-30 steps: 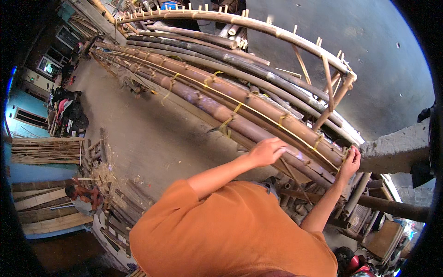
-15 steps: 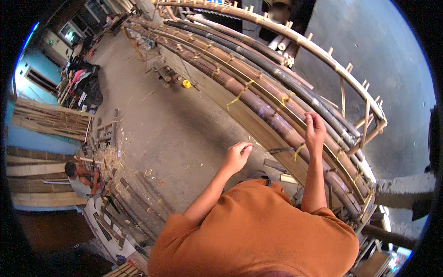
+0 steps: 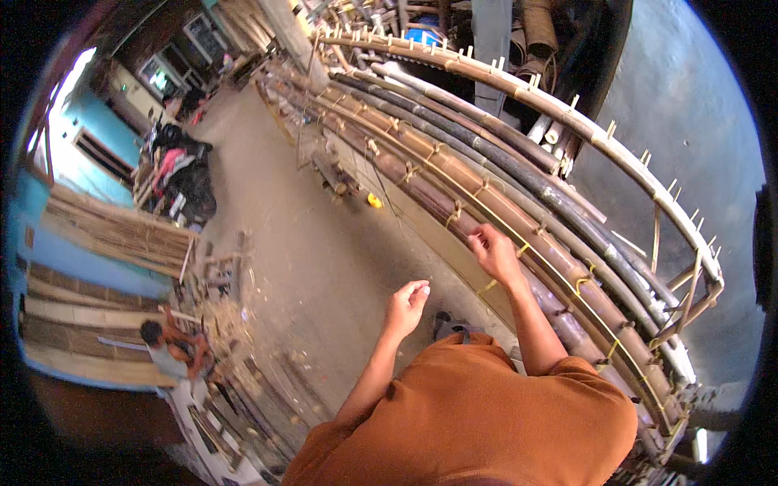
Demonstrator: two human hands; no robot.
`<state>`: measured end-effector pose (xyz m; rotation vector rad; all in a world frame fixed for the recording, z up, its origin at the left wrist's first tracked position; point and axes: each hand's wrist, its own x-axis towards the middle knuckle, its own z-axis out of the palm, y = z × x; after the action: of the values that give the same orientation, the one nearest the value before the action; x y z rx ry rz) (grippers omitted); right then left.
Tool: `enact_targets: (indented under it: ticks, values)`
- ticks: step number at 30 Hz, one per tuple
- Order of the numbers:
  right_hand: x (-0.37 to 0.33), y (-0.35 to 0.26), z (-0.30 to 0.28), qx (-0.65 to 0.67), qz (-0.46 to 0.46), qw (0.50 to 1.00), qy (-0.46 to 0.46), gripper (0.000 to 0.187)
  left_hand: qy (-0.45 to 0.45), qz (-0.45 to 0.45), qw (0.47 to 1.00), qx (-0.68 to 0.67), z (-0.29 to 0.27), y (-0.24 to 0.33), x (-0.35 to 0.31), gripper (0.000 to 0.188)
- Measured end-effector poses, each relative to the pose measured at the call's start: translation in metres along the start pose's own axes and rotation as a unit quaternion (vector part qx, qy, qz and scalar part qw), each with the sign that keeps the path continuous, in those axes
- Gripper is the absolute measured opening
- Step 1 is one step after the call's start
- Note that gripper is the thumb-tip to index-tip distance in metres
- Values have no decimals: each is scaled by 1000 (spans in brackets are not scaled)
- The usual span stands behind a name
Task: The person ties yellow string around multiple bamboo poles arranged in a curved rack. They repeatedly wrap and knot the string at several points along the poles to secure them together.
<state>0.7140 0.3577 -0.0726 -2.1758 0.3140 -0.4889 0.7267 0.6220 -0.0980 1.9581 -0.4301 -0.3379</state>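
My right hand is over a brown bamboo pole, its fingers curled and drawn together at the pole's near side. Whether they pinch a tie there, I cannot tell. Over the floor, apart from the poles, is my left hand, thumb and fingertips pressed together; anything between them is too small to make out. A thin split-bamboo strip runs along the poles. Yellowish ties loop around poles and strip at intervals. Another yellow tie sits farther down, to the right of my right hand.
A curved bamboo rail with upright pegs arches behind the poles. Dark poles lie between. A yellow roll rests on the floor beneath the frame. At left, another person sits among bamboo pieces; a motorbike stands beyond.
My right hand has moved left, up the frame, from the strip to the nearer brown pole. My left hand is lower in view. The view has shifted toward the frame's far end.
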Motion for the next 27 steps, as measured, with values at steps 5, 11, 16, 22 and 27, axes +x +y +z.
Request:
enact_targets:
  ticks: [5, 11, 16, 22, 27]
  values:
    - [43, 24, 67, -124, 65, 990, -7, 44, -44, 107, 993, 15, -23, 6, 119, 32]
    - [57, 27, 94, -249, 68, 962, 93, 27, -139, 199, 969, 53, -13, 49, 236, 33]
    - [62, 1, 86, -69, 147, 978, 133, 15, -242, 410, 861, 178, 30, 45, 321, 38]
    - [100, -78, 63, -60, 304, 933, 183, 23, -430, 483, 697, 309, 71, 39, 363, 26]
    - [146, -106, 41, -106, 105, 971, 189, 27, -444, 537, 707, 121, 92, -1, 385, 21]
